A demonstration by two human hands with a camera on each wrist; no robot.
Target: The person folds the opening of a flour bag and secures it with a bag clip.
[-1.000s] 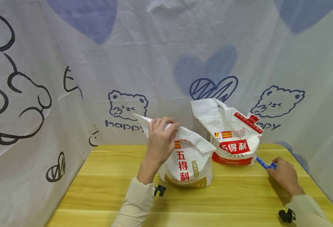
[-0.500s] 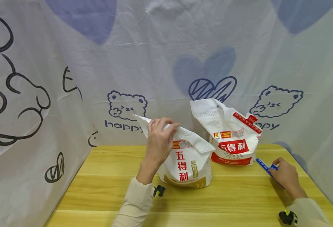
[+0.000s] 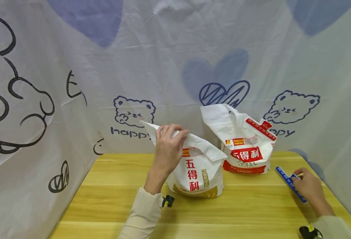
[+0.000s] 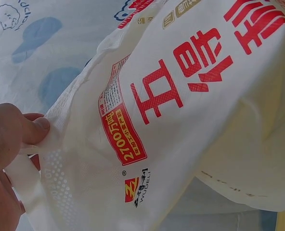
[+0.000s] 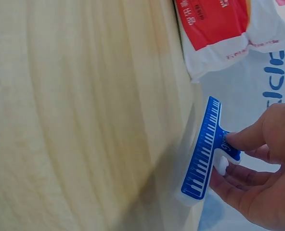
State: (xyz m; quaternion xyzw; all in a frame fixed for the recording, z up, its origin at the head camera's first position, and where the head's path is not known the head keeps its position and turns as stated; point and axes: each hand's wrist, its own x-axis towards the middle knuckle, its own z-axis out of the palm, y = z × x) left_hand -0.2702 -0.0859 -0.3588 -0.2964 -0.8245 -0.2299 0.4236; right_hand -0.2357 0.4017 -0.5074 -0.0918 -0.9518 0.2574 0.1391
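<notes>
My left hand (image 3: 168,146) grips the folded top of a white flour bag (image 3: 200,166) with red lettering and a gold band at its base. In the left wrist view, thumb and fingers pinch the bag's upper edge through its handle opening. Over at the right, my right hand (image 3: 309,187) holds a blue bag clip (image 5: 202,149) printed with a piano-key pattern. Its thumb lies on the clip's blue tab, with fingers behind. The clip is close over the wooden table.
Behind and to the right stands a second white flour bag (image 3: 248,154) with a red base. A red clip (image 3: 262,128) sits on its top edge. The wooden table (image 3: 112,199) meets a printed cloth backdrop (image 3: 175,66) at the back and sides.
My right hand has moved a little right and toward me, and the blue clip has turned so its full length shows. My left hand stays on the bag's top.
</notes>
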